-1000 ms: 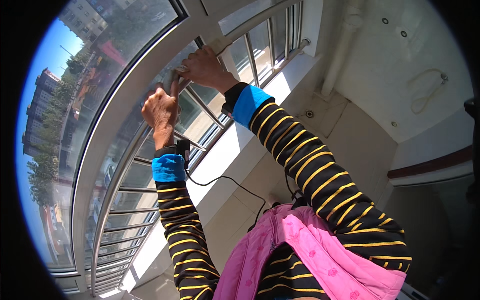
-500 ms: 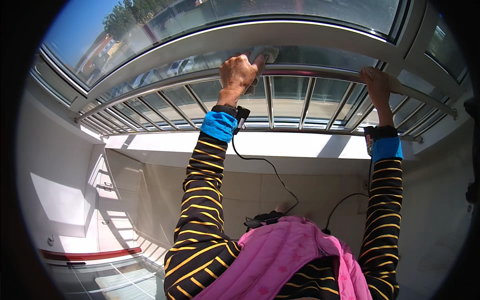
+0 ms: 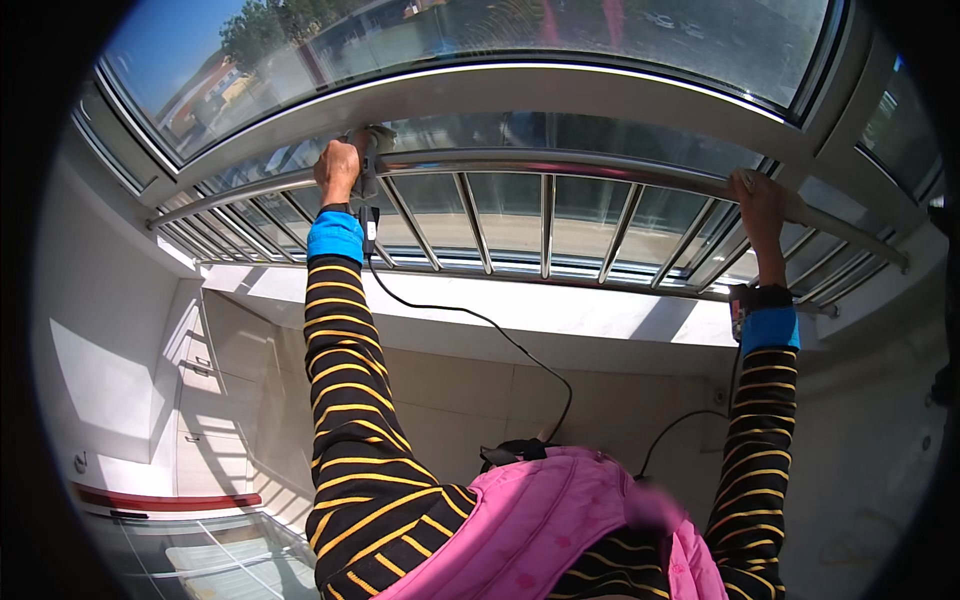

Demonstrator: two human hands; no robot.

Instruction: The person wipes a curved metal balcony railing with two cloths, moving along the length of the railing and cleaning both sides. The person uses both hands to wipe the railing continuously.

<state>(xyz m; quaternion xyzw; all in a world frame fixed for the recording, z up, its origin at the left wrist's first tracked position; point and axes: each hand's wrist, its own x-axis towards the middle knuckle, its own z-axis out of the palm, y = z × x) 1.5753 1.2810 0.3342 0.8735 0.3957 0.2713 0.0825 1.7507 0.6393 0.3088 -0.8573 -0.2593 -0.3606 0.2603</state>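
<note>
A shiny metal handrail (image 3: pixel 560 163) with upright bars crosses in front of the window. My left hand (image 3: pixel 338 170) is closed around a greyish-white cloth (image 3: pixel 370 165) wrapped over the rail, left of the middle. Some of the cloth sticks up beyond the rail, and the fingers on its far side are hidden. Toward the right end, my right hand (image 3: pixel 757 200) grips the bare rail. Both arms are stretched forward, with a small dark device and a cable at each wrist.
Large window panes (image 3: pixel 480 40) in a grey frame (image 3: pixel 450 95) stand behind the rail. Below the bars runs a white sill (image 3: pixel 520 305). A loose black cable (image 3: pixel 480 317) hangs from my left wrist. White cabinets (image 3: pixel 215 400) and a red-edged glass-topped unit (image 3: pixel 180 500) are at the lower left.
My left hand has slid left along the rail with the cloth. My right hand keeps its grip near the right end. The view has shifted slightly.
</note>
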